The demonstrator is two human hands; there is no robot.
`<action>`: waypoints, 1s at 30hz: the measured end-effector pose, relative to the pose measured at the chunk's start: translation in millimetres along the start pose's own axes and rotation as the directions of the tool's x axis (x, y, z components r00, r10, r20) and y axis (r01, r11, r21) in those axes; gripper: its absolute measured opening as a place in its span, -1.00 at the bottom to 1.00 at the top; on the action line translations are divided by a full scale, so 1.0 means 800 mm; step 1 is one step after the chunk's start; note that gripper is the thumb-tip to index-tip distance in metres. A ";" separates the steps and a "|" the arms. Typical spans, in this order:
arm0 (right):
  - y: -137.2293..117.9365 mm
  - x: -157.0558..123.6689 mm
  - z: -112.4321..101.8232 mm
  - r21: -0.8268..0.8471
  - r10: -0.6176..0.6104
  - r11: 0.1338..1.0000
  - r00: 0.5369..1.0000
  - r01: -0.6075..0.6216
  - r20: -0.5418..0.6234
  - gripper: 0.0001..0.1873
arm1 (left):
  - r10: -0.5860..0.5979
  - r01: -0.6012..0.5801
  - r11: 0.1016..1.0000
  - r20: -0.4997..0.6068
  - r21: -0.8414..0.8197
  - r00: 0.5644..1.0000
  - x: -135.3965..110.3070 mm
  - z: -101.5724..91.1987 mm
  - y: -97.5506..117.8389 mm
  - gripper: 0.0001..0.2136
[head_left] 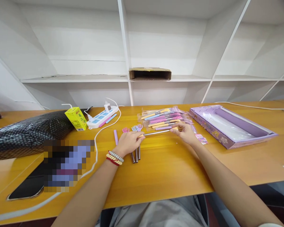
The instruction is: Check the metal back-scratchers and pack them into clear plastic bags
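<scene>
Holding scratcher (pixel 157 132) near bags (pixel 141 117) of scratchers (pixel 157 119)

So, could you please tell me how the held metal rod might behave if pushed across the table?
The metal rod is probably stiff, running straight between the left hand and right hand. Its shiny surface suggests it could be slippery. Being slim, it may tend to roll on the table, though the wider yellow end might check that.
</scene>
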State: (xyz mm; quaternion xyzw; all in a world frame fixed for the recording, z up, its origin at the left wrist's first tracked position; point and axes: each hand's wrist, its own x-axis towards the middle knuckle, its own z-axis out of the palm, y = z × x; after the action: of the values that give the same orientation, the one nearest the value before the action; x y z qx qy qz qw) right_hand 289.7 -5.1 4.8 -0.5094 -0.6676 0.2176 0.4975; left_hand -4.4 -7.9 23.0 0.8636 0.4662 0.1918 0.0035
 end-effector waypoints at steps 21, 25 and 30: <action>-0.005 -0.002 0.008 -0.096 -0.124 0.987 0.992 0.126 0.018 -0.79 | 0.061 -0.070 0.987 0.065 0.148 0.996 0.000 -0.008 0.014 -0.72; -0.021 -0.008 0.023 -0.089 -0.163 0.983 0.987 0.162 -0.004 -0.79 | 0.071 -0.081 0.983 0.066 0.165 0.995 0.001 -0.003 0.027 -0.71; -0.034 -0.012 0.031 0.041 -0.140 0.989 0.986 0.144 -0.086 -0.79 | 0.060 -0.062 0.995 0.025 0.078 0.998 0.001 0.007 0.035 -0.72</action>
State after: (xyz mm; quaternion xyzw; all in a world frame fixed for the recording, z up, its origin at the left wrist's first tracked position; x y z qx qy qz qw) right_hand 255.1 -18.9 12.6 -0.4572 -0.6758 0.1757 0.5508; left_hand 20.4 -22.4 23.0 0.8790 0.4470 0.1634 -0.0313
